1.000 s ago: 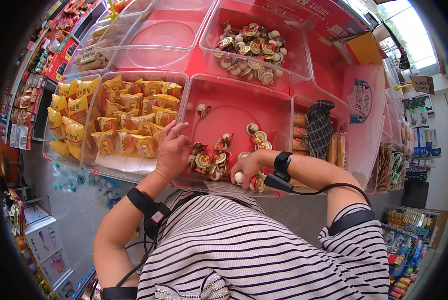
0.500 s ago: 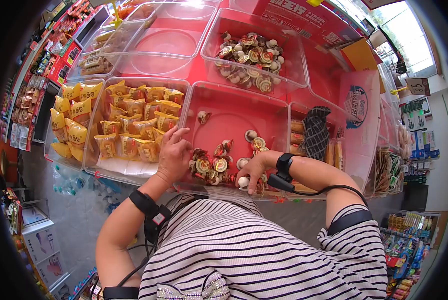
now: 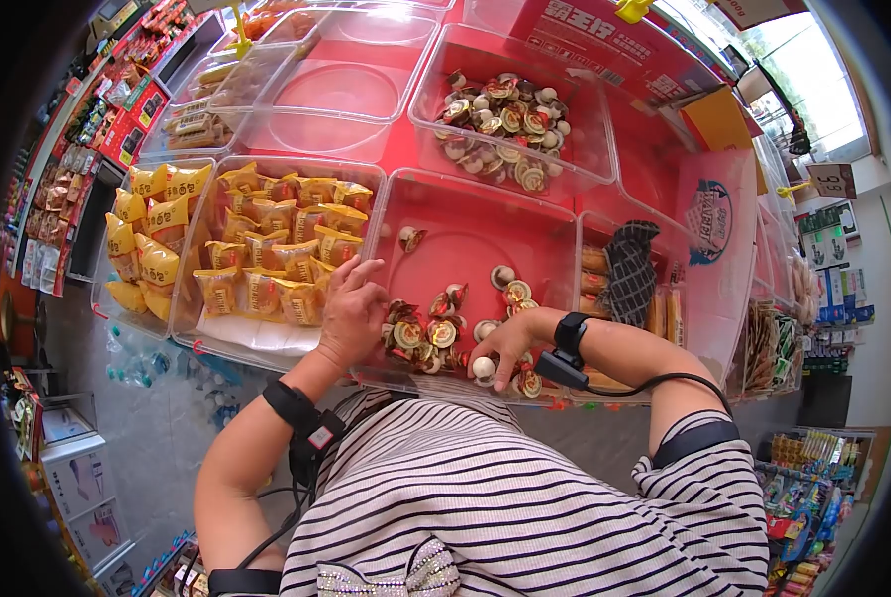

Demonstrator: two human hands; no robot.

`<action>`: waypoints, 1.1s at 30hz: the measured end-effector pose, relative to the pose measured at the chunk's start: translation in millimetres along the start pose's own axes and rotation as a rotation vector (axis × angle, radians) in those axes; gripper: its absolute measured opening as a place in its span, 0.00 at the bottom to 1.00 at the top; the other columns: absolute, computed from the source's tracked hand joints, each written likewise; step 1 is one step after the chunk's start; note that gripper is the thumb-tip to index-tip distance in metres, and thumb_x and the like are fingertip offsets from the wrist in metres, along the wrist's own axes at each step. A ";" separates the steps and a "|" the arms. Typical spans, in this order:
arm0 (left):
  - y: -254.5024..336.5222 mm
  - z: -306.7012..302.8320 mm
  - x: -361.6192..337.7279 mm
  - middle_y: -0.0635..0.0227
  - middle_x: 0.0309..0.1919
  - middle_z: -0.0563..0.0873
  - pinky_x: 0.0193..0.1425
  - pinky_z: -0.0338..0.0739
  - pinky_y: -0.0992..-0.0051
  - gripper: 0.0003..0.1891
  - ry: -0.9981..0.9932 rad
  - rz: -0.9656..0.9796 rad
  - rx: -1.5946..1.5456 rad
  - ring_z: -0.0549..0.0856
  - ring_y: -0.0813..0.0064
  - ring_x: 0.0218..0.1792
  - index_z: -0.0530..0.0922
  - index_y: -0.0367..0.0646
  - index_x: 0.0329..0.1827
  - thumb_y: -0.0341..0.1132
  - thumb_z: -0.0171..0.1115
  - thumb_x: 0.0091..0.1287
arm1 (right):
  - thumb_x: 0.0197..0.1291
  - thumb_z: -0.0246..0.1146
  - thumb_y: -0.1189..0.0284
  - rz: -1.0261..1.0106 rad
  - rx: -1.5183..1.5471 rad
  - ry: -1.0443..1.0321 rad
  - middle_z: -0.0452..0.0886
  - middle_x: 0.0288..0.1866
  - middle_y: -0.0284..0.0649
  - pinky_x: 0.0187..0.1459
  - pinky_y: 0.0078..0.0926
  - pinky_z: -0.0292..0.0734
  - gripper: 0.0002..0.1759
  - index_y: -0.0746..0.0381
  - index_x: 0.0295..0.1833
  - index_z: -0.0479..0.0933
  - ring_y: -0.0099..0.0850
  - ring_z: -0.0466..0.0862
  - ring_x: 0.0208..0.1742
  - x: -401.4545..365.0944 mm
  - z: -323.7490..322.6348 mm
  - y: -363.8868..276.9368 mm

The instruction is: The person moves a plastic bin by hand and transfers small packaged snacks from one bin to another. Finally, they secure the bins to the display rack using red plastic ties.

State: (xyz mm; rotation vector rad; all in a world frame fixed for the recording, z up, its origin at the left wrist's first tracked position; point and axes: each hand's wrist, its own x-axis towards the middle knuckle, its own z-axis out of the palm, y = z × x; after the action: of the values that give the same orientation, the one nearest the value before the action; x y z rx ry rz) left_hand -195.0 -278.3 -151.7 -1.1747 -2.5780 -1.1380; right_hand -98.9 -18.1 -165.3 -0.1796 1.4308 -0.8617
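Beside candy bin, yellow snack packets

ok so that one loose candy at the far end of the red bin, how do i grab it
Pinch the lone candy across its round middle, coming straight down from above: it lies by itself on the floor of the bin, with bare floor around it.

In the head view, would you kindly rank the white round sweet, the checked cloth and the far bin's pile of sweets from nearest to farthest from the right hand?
1. white round sweet: at the fingertips of the right hand, by the bin's near edge.
2. checked cloth: in the next bin to the right.
3. pile of sweets: in the far bin, ahead.
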 end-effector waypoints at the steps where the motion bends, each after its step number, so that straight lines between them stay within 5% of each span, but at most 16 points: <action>1: -0.1 -0.3 -0.1 0.61 0.55 0.78 0.66 0.64 0.60 0.06 0.002 0.006 -0.003 0.69 0.51 0.62 0.78 0.43 0.27 0.21 0.57 0.48 | 0.44 0.75 0.69 -0.004 -0.034 -0.016 0.74 0.55 0.38 0.59 0.35 0.66 0.37 0.54 0.63 0.70 0.35 0.71 0.60 -0.8 -0.2 -4.2; 4: 0.1 -1.1 0.0 0.60 0.55 0.78 0.66 0.65 0.60 0.07 0.008 0.013 -0.007 0.70 0.50 0.62 0.78 0.42 0.27 0.20 0.56 0.48 | 0.46 0.74 0.71 -0.052 -0.057 0.062 0.75 0.52 0.38 0.56 0.33 0.70 0.34 0.57 0.61 0.72 0.33 0.75 0.56 0.0 -3.6 -5.0; 7: -1.0 -0.4 0.0 0.62 0.55 0.78 0.66 0.65 0.60 0.06 0.012 0.010 -0.001 0.69 0.51 0.62 0.79 0.42 0.27 0.21 0.57 0.49 | 0.47 0.72 0.76 -0.232 0.389 0.171 0.78 0.47 0.36 0.46 0.27 0.75 0.29 0.59 0.57 0.74 0.29 0.79 0.47 -14.2 -15.5 -7.6; 8: -1.5 0.4 -0.2 0.63 0.55 0.78 0.65 0.65 0.61 0.06 0.009 0.006 0.002 0.69 0.52 0.63 0.79 0.42 0.27 0.21 0.58 0.49 | 0.47 0.70 0.80 -0.316 0.650 0.171 0.79 0.44 0.36 0.36 0.22 0.79 0.26 0.60 0.55 0.74 0.26 0.81 0.40 -29.1 -21.5 -10.9; 10: -2.3 0.7 0.0 0.63 0.55 0.78 0.65 0.65 0.61 0.06 0.010 0.016 0.004 0.69 0.52 0.62 0.79 0.42 0.27 0.21 0.58 0.49 | 0.49 0.67 0.80 -0.580 0.739 0.433 0.79 0.46 0.36 0.30 0.23 0.81 0.26 0.60 0.57 0.72 0.29 0.82 0.43 -56.0 -36.0 -28.6; 13: -1.5 -0.1 1.3 0.63 0.55 0.78 0.65 0.65 0.61 0.06 0.001 0.024 0.007 0.70 0.51 0.62 0.79 0.42 0.27 0.21 0.59 0.49 | 0.55 0.63 0.71 -1.017 0.691 0.751 0.80 0.48 0.43 0.33 0.24 0.82 0.20 0.61 0.55 0.71 0.32 0.83 0.42 -114.2 -65.3 -68.5; 14: -1.0 -0.4 1.8 0.63 0.55 0.78 0.65 0.65 0.61 0.06 -0.002 0.028 0.009 0.70 0.51 0.62 0.79 0.42 0.28 0.21 0.59 0.49 | 0.58 0.61 0.69 -1.167 0.754 0.709 0.80 0.48 0.45 0.37 0.30 0.83 0.17 0.62 0.52 0.72 0.34 0.83 0.44 -137.0 -75.0 -77.2; 16: -0.8 -0.6 0.2 0.63 0.56 0.78 0.65 0.65 0.61 0.07 -0.018 0.020 0.022 0.70 0.51 0.62 0.79 0.42 0.28 0.21 0.59 0.49 | 0.65 0.55 0.64 -1.218 0.898 0.881 0.79 0.51 0.46 0.44 0.34 0.82 0.20 0.65 0.56 0.70 0.38 0.81 0.51 -178.8 -86.2 -96.5; 19: -3.6 1.6 0.7 0.63 0.56 0.78 0.66 0.65 0.61 0.07 -0.016 0.021 0.028 0.69 0.52 0.62 0.79 0.42 0.29 0.21 0.59 0.49 | 0.66 0.55 0.52 -1.057 0.978 1.128 0.78 0.43 0.43 0.44 0.33 0.81 0.23 0.58 0.57 0.68 0.37 0.80 0.46 -193.5 -99.5 -85.2; 22: -1.8 -0.4 1.1 0.63 0.56 0.78 0.65 0.65 0.61 0.07 -0.024 0.006 0.024 0.69 0.52 0.62 0.79 0.42 0.29 0.21 0.59 0.49 | 0.66 0.56 0.61 -0.738 0.616 1.403 0.80 0.50 0.45 0.44 0.31 0.81 0.21 0.65 0.56 0.72 0.35 0.81 0.50 -163.7 -82.9 -68.5; 25: -1.7 -1.1 1.4 0.64 0.56 0.78 0.65 0.65 0.61 0.06 -0.020 0.022 0.033 0.69 0.52 0.62 0.79 0.42 0.29 0.21 0.60 0.49 | 0.58 0.64 0.57 -0.135 0.161 1.011 0.80 0.51 0.45 0.48 0.32 0.79 0.28 0.64 0.59 0.72 0.34 0.81 0.50 -121.4 -64.8 -62.0; 27: -2.5 0.5 0.9 0.64 0.56 0.78 0.65 0.65 0.61 0.07 -0.022 0.023 0.033 0.69 0.52 0.62 0.79 0.42 0.29 0.21 0.59 0.49 | 0.51 0.68 0.56 0.087 -0.281 1.064 0.78 0.55 0.54 0.53 0.37 0.75 0.37 0.67 0.62 0.69 0.44 0.79 0.55 -55.5 -83.8 4.5; 29: -2.9 0.8 1.4 0.64 0.56 0.78 0.65 0.64 0.61 0.07 -0.020 0.021 0.020 0.69 0.52 0.62 0.79 0.42 0.29 0.21 0.59 0.49 | 0.43 0.69 0.57 0.451 -0.325 1.012 0.78 0.53 0.55 0.54 0.41 0.75 0.38 0.67 0.59 0.70 0.50 0.78 0.55 -25.3 -78.6 15.6; 33: 0.0 -1.8 1.9 0.64 0.56 0.78 0.65 0.64 0.61 0.07 -0.017 0.014 0.008 0.69 0.51 0.62 0.78 0.43 0.29 0.21 0.59 0.49 | 0.40 0.71 0.64 0.515 -0.332 0.901 0.80 0.47 0.52 0.51 0.41 0.76 0.32 0.61 0.54 0.72 0.48 0.80 0.51 3.0 -69.7 36.2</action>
State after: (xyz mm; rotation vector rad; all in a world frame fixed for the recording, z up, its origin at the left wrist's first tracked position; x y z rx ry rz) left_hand -196.7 -278.3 -149.6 -1.2040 -2.5801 -1.1193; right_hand -147.7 31.6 -201.8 0.3714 2.3196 -0.2477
